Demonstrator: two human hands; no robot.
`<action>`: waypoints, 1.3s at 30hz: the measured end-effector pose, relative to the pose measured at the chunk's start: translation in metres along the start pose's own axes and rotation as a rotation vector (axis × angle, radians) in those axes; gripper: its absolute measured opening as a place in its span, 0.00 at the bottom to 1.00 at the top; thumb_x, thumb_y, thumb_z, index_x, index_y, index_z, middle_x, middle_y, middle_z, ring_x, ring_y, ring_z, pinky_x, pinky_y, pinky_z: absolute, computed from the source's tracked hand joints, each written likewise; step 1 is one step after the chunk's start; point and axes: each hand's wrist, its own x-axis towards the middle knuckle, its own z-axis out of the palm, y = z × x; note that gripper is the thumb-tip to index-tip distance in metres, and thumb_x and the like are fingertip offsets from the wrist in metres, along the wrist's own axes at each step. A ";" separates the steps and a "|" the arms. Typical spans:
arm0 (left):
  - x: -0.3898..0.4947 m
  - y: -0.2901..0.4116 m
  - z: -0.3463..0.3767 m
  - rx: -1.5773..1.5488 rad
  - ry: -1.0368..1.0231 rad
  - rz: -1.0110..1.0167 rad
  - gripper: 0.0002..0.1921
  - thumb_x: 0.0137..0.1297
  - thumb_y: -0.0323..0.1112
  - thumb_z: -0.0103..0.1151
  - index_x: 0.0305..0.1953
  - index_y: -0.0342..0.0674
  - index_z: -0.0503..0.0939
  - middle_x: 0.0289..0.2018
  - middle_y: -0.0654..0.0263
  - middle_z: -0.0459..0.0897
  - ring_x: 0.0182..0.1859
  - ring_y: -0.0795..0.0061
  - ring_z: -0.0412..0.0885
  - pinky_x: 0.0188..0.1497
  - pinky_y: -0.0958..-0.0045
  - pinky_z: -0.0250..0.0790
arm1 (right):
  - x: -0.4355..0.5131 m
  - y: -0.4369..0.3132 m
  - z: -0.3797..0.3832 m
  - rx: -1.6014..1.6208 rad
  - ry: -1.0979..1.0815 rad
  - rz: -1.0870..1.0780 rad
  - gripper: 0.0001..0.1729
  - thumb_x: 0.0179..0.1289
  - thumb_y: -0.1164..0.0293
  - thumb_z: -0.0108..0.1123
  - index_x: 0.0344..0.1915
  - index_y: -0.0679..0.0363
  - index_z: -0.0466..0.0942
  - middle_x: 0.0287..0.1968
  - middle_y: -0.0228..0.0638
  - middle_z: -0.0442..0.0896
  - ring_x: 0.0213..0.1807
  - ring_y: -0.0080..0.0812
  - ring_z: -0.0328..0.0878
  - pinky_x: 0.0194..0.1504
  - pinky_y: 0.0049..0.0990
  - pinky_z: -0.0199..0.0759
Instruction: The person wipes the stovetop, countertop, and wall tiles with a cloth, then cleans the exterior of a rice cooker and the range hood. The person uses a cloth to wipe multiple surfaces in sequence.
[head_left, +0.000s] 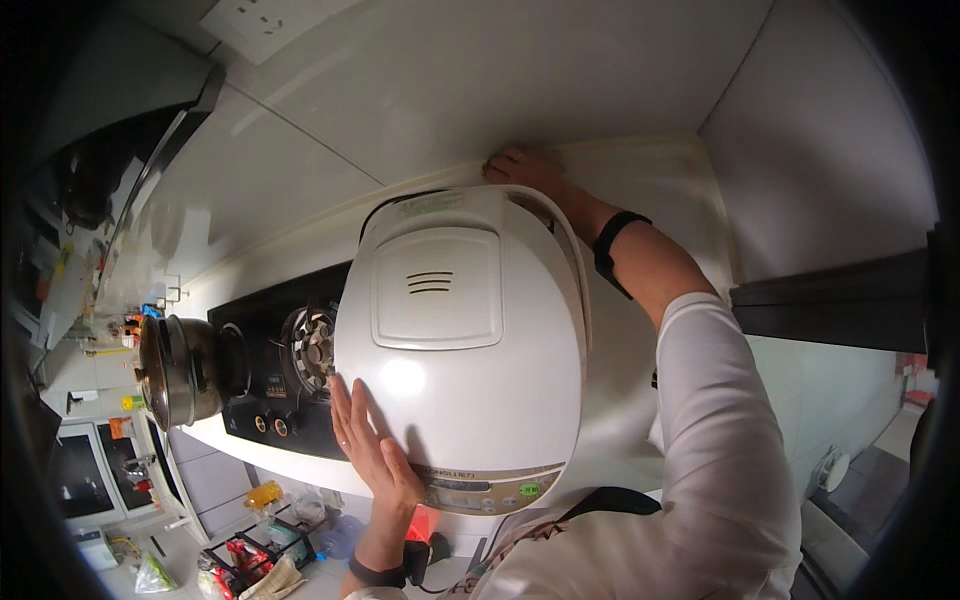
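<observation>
A large white rice cooker (450, 300) with a carrying handle and a front button panel fills the middle of the view. My left hand (375, 450) lies against the cooker's left side near the front panel, fingers extended. Behind the cooker, my right hand (525, 169) reaches to the counter's back edge by the wall; its fingers are bent and whatever they may touch is too dim to tell. Dark bands circle both wrists. The right forearm passes beside the cooker's right side, over the white countertop (622, 390).
Left of the cooker is a black gas hob (255, 375) with a steel lidded pot (176, 371) on its far side. A wall socket (259, 22) sits at upper left. On the floor stand a black rack (259, 551) with bags and a large plastic bottle (345, 536).
</observation>
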 end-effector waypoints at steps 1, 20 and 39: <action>0.000 0.000 0.000 -0.006 0.001 0.003 0.34 0.74 0.53 0.24 0.67 0.32 0.60 0.70 0.43 0.55 0.72 0.47 0.51 0.72 0.51 0.39 | 0.000 -0.002 0.004 -0.028 0.036 0.022 0.19 0.58 0.75 0.54 0.51 0.57 0.75 0.51 0.40 0.76 0.58 0.38 0.70 0.58 0.34 0.66; -0.001 -0.004 0.000 -0.011 -0.012 -0.013 0.35 0.73 0.56 0.22 0.68 0.34 0.59 0.70 0.45 0.54 0.73 0.49 0.51 0.72 0.51 0.38 | -0.146 0.086 -0.077 -0.260 -0.354 0.563 0.23 0.58 0.77 0.59 0.56 0.60 0.72 0.56 0.40 0.75 0.61 0.43 0.68 0.64 0.37 0.61; 0.000 -0.001 0.001 -0.019 0.008 -0.020 0.34 0.74 0.55 0.24 0.68 0.36 0.60 0.71 0.48 0.54 0.73 0.49 0.50 0.72 0.51 0.39 | -0.082 0.039 -0.057 -0.125 -0.311 0.443 0.29 0.56 0.80 0.54 0.60 0.58 0.69 0.61 0.39 0.72 0.63 0.41 0.68 0.63 0.37 0.62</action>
